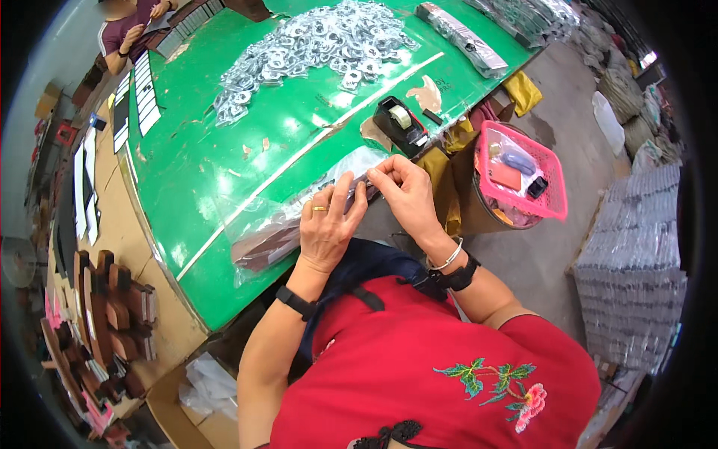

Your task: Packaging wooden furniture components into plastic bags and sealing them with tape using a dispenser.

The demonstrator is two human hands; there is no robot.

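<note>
A long clear plastic bag with a brown, flat-sided piece inside lies along the near edge of the green table. My left hand, a ring on one finger, lies over the bag and grips it with bent fingers by its near side. At the bag's right end, my right hand pinches the plastic between thumb and fingers. The two hands almost meet there. What is under the fingertips is too small to tell. Just beyond my right hand stands a black tape dispenser with a roll of tape.
Many small bagged parts are heaped on the green table. A long wrapped package lies far right. A pink basket stands on a bin at right. Brown pieces are stacked left; another person works far left.
</note>
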